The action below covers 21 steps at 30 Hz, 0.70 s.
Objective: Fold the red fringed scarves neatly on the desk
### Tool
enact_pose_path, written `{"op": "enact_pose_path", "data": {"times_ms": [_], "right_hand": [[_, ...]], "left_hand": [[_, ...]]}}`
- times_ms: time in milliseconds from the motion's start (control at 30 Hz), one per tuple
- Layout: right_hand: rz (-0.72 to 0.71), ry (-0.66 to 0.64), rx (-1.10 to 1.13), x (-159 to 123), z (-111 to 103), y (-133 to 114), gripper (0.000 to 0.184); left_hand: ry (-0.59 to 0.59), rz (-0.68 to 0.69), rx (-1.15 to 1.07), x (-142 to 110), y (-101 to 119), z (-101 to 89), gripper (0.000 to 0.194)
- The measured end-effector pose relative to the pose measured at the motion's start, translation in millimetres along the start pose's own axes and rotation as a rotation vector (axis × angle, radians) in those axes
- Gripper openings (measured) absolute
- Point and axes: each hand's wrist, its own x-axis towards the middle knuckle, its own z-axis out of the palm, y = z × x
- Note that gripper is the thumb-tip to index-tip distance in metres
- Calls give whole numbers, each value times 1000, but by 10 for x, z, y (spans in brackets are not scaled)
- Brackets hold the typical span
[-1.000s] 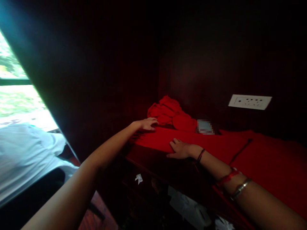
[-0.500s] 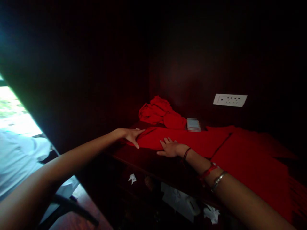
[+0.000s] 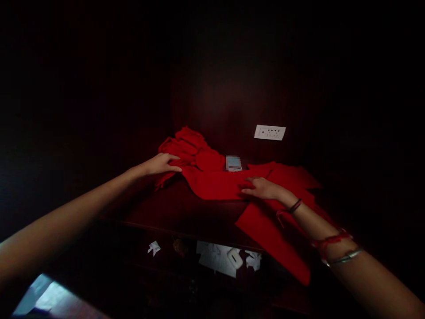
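Dark wall (image 3: 226,102) w/ a white socket (image 3: 270,132) stands behind a dim, reddish bench (image 3: 156,210). On it, btwn the person's hands, runs a red strip (image 3: 215,186), its L end curving up, the rest roughly flat. Judging by pose, the step in hand is adjusting the strip, prob. mid-way; the next move calls for a sure hold at both ends & care not to drag the red sheet (image 3: 275,252), which lies by the R arm & hangs over the front edge.

L hand (image 3: 162,164) is half open, thumb & index parted at the strip's L end, nr the red heap (image 3: 186,146); can't tell if it pinches cloth. R hand (image 3: 260,188) is part-spread, fingers bent over the strip's R part; contact or grip can't be told. Small box (image 3: 233,163), blurred out, sits just behind the strip. Papers (image 3: 214,261) & a white case (image 3: 235,258) show below the bench edge.
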Motion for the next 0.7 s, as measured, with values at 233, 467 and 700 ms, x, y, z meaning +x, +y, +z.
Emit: {"op": "enact_pose_path", "data": {"times_ms": [233,467,700], "right_hand": [[-258,-122,86,-415,29,384,42],[-367,60,-54,-309,411,328,28],[-373,189,24,-407,455,391,14]], "left_hand": [[171,262,-289,587,1137,314,35],[74,322,-405,721,1616,1084,47],[-260,432,-265,608,1450,983,42]]}}
